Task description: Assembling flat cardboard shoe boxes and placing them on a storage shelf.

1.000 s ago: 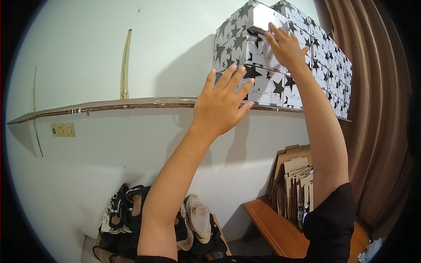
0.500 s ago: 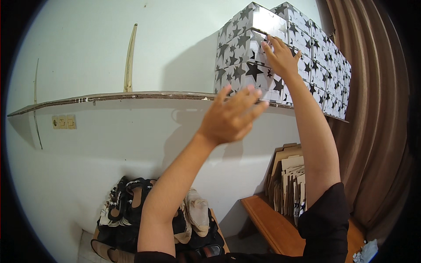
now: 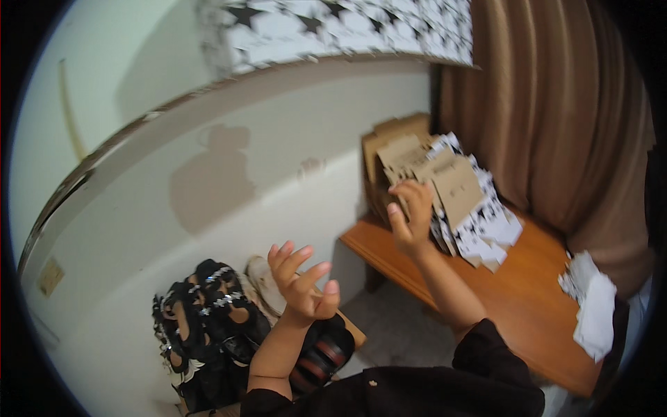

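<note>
My left hand is raised in the air with its fingers spread and holds nothing. It shows in front of the wall, above a pile of shoes. My right hand is also open and empty, its fingers slightly curled. Behind it in the picture lie flattened cardboard boxes, brown inside and white with black stars outside, leaning in a stack on a wooden bench. Whether the right hand touches the cardboard I cannot tell. Star-patterned boxes stand on the shelf above, blurred and partly cut off.
The wall shelf's edge curves across the upper left. A brown curtain hangs behind the bench. A crumpled white piece lies at the bench's right end. A wall socket is at the far left.
My view has swung down and to the right. My right hand has come away from the boxes on the shelf and is lowered before the flattened cardboard. My left hand is lower too.
</note>
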`<state>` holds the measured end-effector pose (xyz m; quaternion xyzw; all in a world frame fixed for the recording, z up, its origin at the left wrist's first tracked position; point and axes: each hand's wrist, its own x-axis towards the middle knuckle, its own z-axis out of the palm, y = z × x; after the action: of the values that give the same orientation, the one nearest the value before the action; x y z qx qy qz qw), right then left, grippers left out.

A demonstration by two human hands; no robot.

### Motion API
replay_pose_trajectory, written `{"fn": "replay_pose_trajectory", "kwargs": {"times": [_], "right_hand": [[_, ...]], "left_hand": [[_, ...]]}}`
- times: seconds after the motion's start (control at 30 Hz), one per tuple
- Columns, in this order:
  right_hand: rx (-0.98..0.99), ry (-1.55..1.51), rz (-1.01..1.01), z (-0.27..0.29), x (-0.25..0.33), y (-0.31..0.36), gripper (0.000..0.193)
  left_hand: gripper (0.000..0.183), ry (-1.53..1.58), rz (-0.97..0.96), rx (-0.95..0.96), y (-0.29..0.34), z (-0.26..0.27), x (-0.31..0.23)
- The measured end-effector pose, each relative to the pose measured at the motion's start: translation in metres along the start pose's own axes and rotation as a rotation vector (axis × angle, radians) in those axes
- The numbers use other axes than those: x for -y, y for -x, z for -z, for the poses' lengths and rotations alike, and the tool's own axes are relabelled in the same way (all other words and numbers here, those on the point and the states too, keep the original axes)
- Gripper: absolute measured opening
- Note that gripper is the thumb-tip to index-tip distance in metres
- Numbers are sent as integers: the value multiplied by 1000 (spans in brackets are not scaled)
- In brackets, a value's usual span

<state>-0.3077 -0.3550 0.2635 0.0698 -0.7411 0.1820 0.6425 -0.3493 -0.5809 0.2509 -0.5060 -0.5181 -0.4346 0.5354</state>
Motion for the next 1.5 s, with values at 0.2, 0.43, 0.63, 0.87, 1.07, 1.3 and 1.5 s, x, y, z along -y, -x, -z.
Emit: {"fn": "replay_pose_trajectory", "kwargs": {"times": [0.2, 0.43, 0.63, 0.87, 1.07, 1.3, 1.5], "right_hand": [[61, 241, -671, 76, -60, 214, 20], [63, 493, -928, 177, -134, 283, 22], [474, 650, -1061, 207, -213, 321, 42], [626, 693, -1002, 243, -262, 323, 48], [789, 630, -1012, 264, -260, 356, 47], [623, 492, -1139, 271, -257, 347, 40], [-47, 767, -993, 309, -223, 302, 21]], "left_hand": [[29, 312, 574, 150, 106, -80, -43], [33, 540, 831, 589, 173, -196, -95], [40, 340, 633, 1092, 214, -314, -121], [56, 32, -216, 1339, 285, -441, -130], [57, -178, -501, 1333, 310, -542, -105], [48, 105, -538, 1347, 277, -567, -80], [22, 466, -159, 690, 147, -567, -64]]}}
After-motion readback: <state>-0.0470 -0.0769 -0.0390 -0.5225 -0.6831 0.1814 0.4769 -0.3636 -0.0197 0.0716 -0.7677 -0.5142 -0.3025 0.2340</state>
